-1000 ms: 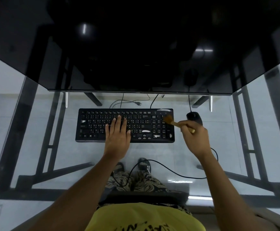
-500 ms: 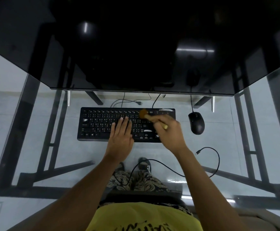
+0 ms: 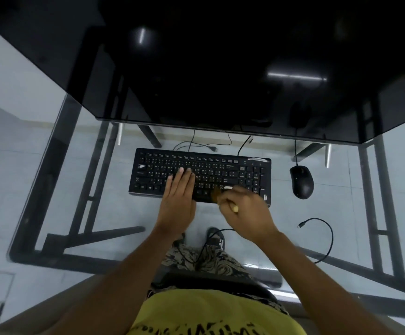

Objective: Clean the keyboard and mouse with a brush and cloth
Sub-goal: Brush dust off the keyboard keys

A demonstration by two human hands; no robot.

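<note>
A black keyboard lies on the glass desk. My left hand rests flat on its lower middle keys, fingers together and extended. My right hand is closed around a small wooden-handled brush; its brown bristles touch the keyboard's front row near the space bar. The handle's pale end pokes out of my fist. A black wired mouse sits to the right of the keyboard, untouched. No cloth is in view.
A large dark monitor hangs over the back of the desk. A loose black cable curls on the glass at the right. The black desk frame, floor tiles and my legs show through the glass.
My right hand has swept the brush from the keyboard's right end, by the mouse, leftward and toward me to the front row. My left hand stays on the keys.
</note>
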